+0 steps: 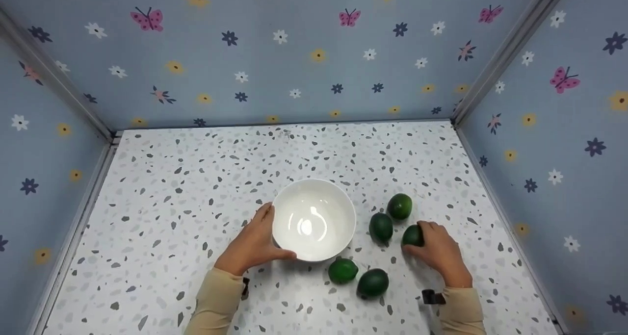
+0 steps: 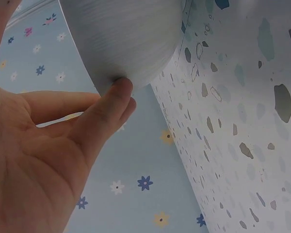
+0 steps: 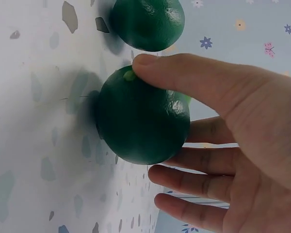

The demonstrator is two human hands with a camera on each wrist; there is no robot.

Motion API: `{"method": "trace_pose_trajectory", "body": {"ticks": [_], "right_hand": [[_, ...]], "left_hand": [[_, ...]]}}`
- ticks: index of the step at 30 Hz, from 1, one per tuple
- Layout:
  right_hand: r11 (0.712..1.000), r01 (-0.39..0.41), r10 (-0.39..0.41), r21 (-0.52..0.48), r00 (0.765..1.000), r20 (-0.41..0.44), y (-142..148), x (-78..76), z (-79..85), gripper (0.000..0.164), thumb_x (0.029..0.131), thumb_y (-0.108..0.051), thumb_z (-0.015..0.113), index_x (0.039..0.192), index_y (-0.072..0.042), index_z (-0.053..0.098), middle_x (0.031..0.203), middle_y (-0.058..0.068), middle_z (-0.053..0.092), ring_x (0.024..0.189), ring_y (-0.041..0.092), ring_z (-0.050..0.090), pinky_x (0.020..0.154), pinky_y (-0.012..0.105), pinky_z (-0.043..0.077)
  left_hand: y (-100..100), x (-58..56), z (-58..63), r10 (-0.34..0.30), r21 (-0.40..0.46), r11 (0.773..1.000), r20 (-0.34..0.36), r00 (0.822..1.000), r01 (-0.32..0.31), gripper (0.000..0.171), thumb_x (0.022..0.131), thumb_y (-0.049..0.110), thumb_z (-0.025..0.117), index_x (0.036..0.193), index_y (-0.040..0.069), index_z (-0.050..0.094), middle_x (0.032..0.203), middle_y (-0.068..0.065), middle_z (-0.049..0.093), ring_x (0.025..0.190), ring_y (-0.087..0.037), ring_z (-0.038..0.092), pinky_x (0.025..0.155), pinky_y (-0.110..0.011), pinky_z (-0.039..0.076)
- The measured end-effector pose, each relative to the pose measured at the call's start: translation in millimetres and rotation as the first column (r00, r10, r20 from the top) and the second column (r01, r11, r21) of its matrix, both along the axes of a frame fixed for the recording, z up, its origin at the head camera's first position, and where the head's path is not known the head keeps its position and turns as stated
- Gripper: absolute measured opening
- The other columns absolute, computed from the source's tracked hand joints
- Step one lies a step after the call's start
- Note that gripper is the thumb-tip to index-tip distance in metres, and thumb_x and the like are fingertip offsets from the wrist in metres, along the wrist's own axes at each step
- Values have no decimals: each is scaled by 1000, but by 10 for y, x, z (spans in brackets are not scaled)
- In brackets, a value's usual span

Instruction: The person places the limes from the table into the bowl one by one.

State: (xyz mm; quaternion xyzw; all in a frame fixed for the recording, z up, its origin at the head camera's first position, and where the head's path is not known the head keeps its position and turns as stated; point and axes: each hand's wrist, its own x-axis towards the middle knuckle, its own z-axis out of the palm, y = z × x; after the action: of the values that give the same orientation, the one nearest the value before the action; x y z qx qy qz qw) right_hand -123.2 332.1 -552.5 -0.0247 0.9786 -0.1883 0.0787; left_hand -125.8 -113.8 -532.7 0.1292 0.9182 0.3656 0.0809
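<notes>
A white bowl (image 1: 314,227) stands on the speckled table, with nothing inside it. My left hand (image 1: 252,242) holds it at its left side, thumb along the near rim; in the left wrist view, fingertips (image 2: 121,90) touch the bowl's outer wall (image 2: 131,39). At the right, my right hand (image 1: 439,251) grips a dark green lime (image 1: 412,236) between thumb and fingers. Seen from the right wrist, the thumb lies across the lime (image 3: 140,121), close over the table, with another lime (image 3: 148,22) beyond.
Two limes, one dark (image 1: 380,228) and one slightly lighter (image 1: 400,206), lie between bowl and right hand. Nearer the front are a brighter green lime (image 1: 343,270) and a dark one (image 1: 373,283). Blue flowered panels (image 1: 294,55) wall the table (image 1: 162,217) at back and sides.
</notes>
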Motion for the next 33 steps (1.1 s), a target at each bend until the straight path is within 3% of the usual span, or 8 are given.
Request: {"method": "trace_pose_trajectory", "body": {"ticks": [8, 14, 24, 30, 33], "right_hand": [[998, 4, -6, -61, 1000, -21, 4, 16, 49, 77, 82, -31, 81, 138, 10, 49, 131, 31, 54, 118, 44, 52, 95, 59, 46], [994, -55, 46, -91, 993, -106, -55, 40, 197, 75, 84, -28, 81, 138, 12, 49, 132, 30, 53, 118, 44, 52, 95, 57, 47], [973, -180, 141, -147, 960, -241, -343, -11, 432, 72, 83, -27, 84, 137, 8, 52, 131, 24, 56, 117, 38, 54, 94, 52, 49], [942, -292, 225, -163, 915, -334, -627, -101, 502, 73, 80, -27, 87, 137, 5, 55, 131, 20, 57, 118, 34, 56, 94, 48, 51], [928, -327, 255, -177, 906, -338, -779, -152, 511, 72, 81, -30, 86, 137, 2, 55, 133, 19, 56, 119, 33, 56, 94, 47, 52]], "left_hand": [[-13, -1, 10, -3, -2, 1000, 11, 1000, 3, 138, 52, 57, 94, 158, 3, 24, 160, -22, 24, 139, -43, 37, 111, -54, 34], [-12, 1, 17, -1, -1, 1000, 17, 1000, 1, 139, 51, 58, 94, 158, 2, 25, 159, -22, 24, 137, -44, 38, 111, -53, 35], [-2, 5, 8, 8, 1, 1000, 4, 1000, -8, 134, 54, 48, 97, 157, 0, 26, 158, -22, 27, 136, -43, 40, 110, -53, 36], [0, 2, -2, 7, 10, 1000, 4, 1000, -7, 135, 53, 48, 97, 157, 1, 26, 158, -23, 27, 136, -43, 40, 110, -54, 36], [6, -2, 0, 6, 7, 1000, 10, 1000, -6, 137, 52, 51, 97, 158, 1, 25, 159, -23, 25, 136, -44, 40, 109, -54, 37]]}}
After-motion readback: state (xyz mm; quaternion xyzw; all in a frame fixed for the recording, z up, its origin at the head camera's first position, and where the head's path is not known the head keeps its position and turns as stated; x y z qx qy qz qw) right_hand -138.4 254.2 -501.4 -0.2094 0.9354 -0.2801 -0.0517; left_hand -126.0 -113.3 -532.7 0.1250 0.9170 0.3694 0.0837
